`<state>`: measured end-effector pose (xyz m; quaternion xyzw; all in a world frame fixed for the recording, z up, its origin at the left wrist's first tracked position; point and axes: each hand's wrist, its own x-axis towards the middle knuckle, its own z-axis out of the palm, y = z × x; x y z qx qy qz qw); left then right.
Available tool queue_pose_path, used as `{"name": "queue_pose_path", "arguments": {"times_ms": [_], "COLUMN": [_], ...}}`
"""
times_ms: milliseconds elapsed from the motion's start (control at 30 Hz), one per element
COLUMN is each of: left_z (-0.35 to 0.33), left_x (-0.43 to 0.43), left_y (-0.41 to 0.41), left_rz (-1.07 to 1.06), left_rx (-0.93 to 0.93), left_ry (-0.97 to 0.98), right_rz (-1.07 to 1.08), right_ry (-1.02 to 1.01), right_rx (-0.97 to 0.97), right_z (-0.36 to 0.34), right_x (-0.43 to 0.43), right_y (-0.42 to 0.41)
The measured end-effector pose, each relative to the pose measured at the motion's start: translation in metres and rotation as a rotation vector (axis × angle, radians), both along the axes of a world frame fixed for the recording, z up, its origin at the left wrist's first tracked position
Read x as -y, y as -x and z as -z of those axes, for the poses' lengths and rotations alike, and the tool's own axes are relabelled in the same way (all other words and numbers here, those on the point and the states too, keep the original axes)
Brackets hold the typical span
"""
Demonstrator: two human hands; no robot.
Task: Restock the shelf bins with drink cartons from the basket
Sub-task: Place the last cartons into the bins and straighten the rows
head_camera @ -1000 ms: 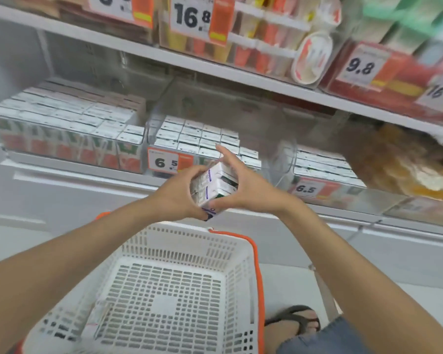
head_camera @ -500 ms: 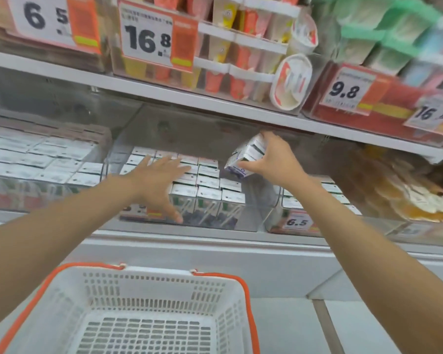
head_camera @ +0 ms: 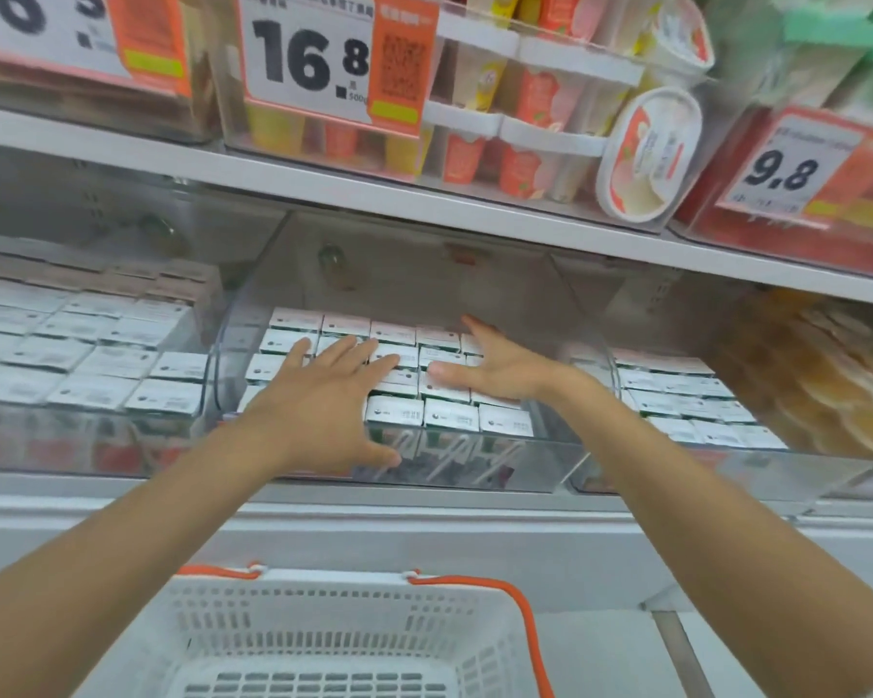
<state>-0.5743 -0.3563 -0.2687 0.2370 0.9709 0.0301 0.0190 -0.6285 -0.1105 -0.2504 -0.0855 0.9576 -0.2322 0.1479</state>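
Rows of small white-topped drink cartons [head_camera: 449, 414] fill the clear middle shelf bin [head_camera: 550, 466]. My left hand [head_camera: 323, 400] lies flat with spread, straight fingers over the cartons at the bin's front left. My right hand [head_camera: 500, 367] is open too, palm turned inward, fingers reaching over the cartons on the bin's right side. Neither hand holds anything. The white plastic basket [head_camera: 333, 627] with an orange handle sits below the shelf, only its far rim and part of its floor in view.
Clear bins of similar cartons stand to the left [head_camera: 87, 345] and right [head_camera: 686, 400]. A white shelf board [head_camera: 424, 204] hangs close above the bins, carrying cups, tubs and price tags [head_camera: 318, 57]. A yellow-orange packaged product [head_camera: 817, 375] fills the far right.
My right hand has let go of the carton pack it was lifting into the bin and now hovers open over the rows. My left hand moved further in over the cartons.
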Motion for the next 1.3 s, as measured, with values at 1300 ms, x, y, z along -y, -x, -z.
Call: {"name": "queue_pose_path", "arguments": {"times_ms": [1300], "left_z": [0.241], "left_x": [0.209], "left_y": [-0.253], "left_rz": [-0.498], "left_rx": [0.294], "left_ry": [-0.298], "right_rz": [-0.141], "right_ry": [0.257], "right_rx": [0.778], "right_z": [0.387], "right_x": [0.295], "right_y": [-0.257]}}
